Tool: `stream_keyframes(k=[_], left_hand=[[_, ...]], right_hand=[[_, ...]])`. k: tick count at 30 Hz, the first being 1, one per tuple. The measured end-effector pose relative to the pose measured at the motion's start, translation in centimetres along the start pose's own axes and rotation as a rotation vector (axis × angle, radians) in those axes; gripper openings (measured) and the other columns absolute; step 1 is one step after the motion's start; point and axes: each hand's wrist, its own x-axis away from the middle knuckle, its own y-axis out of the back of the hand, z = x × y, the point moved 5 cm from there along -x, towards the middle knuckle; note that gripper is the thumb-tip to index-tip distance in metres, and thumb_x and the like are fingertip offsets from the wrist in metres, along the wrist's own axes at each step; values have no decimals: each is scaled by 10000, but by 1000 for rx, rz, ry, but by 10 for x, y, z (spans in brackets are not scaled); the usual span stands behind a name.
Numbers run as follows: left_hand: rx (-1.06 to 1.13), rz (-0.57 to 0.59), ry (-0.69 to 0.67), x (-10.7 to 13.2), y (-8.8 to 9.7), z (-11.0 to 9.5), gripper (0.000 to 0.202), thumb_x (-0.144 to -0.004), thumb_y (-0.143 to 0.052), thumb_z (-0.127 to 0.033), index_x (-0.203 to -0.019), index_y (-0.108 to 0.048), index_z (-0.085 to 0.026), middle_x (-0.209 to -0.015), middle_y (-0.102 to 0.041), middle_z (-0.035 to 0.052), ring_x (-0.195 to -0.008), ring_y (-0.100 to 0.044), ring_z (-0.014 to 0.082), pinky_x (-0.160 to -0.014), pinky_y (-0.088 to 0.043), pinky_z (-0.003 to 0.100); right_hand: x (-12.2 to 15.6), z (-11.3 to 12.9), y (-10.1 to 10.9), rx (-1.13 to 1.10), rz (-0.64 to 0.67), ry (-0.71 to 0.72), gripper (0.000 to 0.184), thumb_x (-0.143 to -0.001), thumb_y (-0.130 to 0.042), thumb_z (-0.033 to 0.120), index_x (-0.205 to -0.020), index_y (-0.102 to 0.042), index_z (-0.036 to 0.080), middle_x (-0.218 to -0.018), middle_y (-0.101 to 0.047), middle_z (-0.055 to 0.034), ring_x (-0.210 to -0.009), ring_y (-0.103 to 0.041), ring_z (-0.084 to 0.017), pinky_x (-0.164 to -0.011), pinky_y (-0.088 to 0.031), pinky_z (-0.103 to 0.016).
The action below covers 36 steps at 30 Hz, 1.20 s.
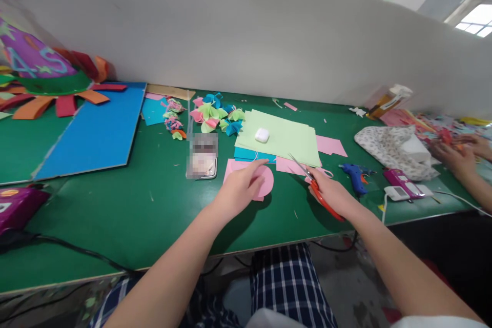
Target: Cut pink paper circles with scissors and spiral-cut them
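My left hand is closed on a round pink paper disc, which sits over a larger piece of pink paper on the green table. In my right hand is a pair of scissors with red handles, its blades pointing up and left over pink paper scraps. The blade tips look slightly apart. Just beyond both hands lies a stack of pale green sheets with a small white case on it, and blue paper shows beneath.
Folded paper flowers and a phone lie left of the sheets. A blue glue gun, a purple box and a floral cloth are at right, near another person's hands. A decorated cone hat stands far left.
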Motion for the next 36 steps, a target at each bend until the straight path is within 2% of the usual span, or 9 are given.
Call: stream_keyframes(k=[6, 12, 15, 19, 23, 27, 29, 34, 36], left_hand=[[32, 31, -42, 4, -6, -6, 477, -967, -443, -291, -1432, -530, -234, -1238, -732, 80, -1098, -691, 278, -927, -516, 385], [63, 71, -47, 4, -10, -11, 484, -973, -440, -266, -1448, -512, -206, -1183, -743, 94, -1052, -703, 262, -903, -520, 368], [63, 64, -52, 4, -8, -11, 487, -965, -449, -252, -1445, -516, -204, -1173, -740, 91, -1029, -706, 257, -903, -518, 364], [55, 49, -39, 5, -5, -8, 486, -965, -449, -261, -1446, -516, -233, -1187, -740, 82, -1001, -711, 254, -894, -523, 373], [29, 20, -25, 4, 1, -2, 489, -965, -444, -280, -1444, -525, -230, -1149, -751, 84, -988, -704, 263, -880, -524, 383], [16, -15, -8, 2, 11, 5, 495, -954, -456, -300, -1440, -532, -252, -1074, -762, 62, -917, -692, 247, -842, -523, 367], [4, -50, 10, 2, 17, 7, 503, -950, -464, -317, -1444, -532, -249, -1050, -758, 60, -899, -684, 247, -834, -520, 367], [-15, -73, 28, 2, 22, 8, 503, -956, -459, -351, -1440, -534, -238, -965, -747, 55, -865, -671, 253, -799, -517, 369], [-8, -62, 14, 2, 19, 6, 505, -955, -463, -346, -1443, -533, -235, -972, -740, 56, -854, -672, 246, -809, -516, 366]], right_hand=[[5, -4, -2, 21, 70, -67, 626, -944, -469, 183, -1556, -351, 117, -1111, -750, -194, -881, -749, -312, -757, -505, -346], [-13, 20, -4, 47, 57, -19, 589, -957, -474, 207, -1534, -381, 138, -1085, -754, -184, -877, -736, -325, -747, -490, -349], [-23, 34, -5, 7, 42, 7, 560, -949, -487, 204, -1502, -426, 142, -1163, -733, -206, -851, -727, -322, -740, -492, -362], [-30, 40, -7, -40, 10, 38, 581, -937, -505, 208, -1506, -409, 135, -1174, -725, -200, -832, -719, -290, -724, -498, -345], [-27, 28, -4, -96, -63, 64, 545, -947, -500, 258, -1473, -433, 131, -966, -756, -136, -737, -696, -261, -680, -498, -329], [-24, 8, 4, -151, -122, 79, 415, -948, -506, 323, -1332, -516, 166, -1059, -741, -149, -854, -714, -287, -756, -516, -357], [-20, -3, 11, -176, -118, 54, 355, -953, -487, 307, -1285, -518, 186, -1036, -742, -125, -871, -720, -272, -767, -520, -340], [-4, -18, 20, -160, -54, 20, 327, -944, -501, 326, -1244, -515, 197, -826, -716, -54, -743, -706, -248, -693, -533, -324], [0, -19, 17, -180, -51, 60, 341, -932, -516, 302, -1258, -513, 202, -895, -728, -75, -821, -728, -263, -751, -548, -348]])
